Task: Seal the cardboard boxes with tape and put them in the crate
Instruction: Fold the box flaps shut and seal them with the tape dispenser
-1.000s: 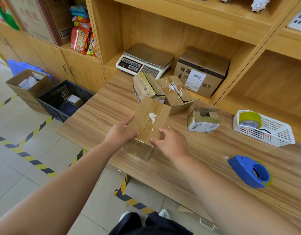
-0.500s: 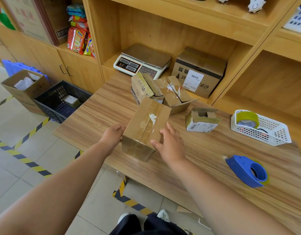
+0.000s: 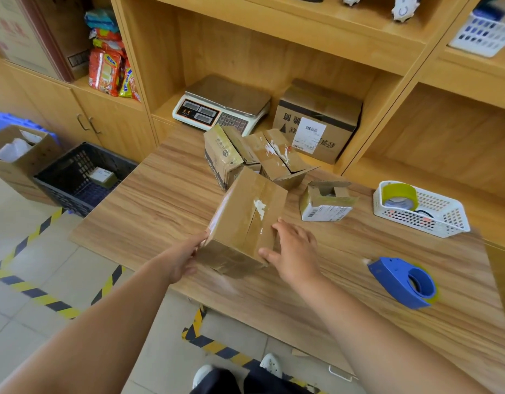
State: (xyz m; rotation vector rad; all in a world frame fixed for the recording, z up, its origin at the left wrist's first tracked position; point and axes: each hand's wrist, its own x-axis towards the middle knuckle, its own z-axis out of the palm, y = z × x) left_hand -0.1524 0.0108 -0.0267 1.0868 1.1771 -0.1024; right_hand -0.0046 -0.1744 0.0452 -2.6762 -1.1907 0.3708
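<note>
A taped brown cardboard box [image 3: 245,220] stands tilted on the wooden table [image 3: 160,200], close to its front edge. My left hand [image 3: 184,258] touches the box's lower left side, and my right hand [image 3: 295,251] lies against its right side with fingers spread. A blue tape dispenser [image 3: 403,282] lies on the table to the right, apart from both hands. On the floor to the left stands the black crate [image 3: 55,177] with one small box [image 3: 102,176] inside. Behind the held box sit an open-flapped box [image 3: 279,160], a printed box [image 3: 221,157] and a small open box [image 3: 326,200].
A white basket [image 3: 444,220] with a yellow tape roll [image 3: 399,193] sits at the right. A weighing scale [image 3: 220,109] and a labelled carton [image 3: 316,126] fill the shelf behind. An open carton [image 3: 21,157] stands on the floor beside the crate.
My left hand slid from the box's top left down to its lower left side. My right hand spread its fingers along the right side. The box's near end tipped a little higher.
</note>
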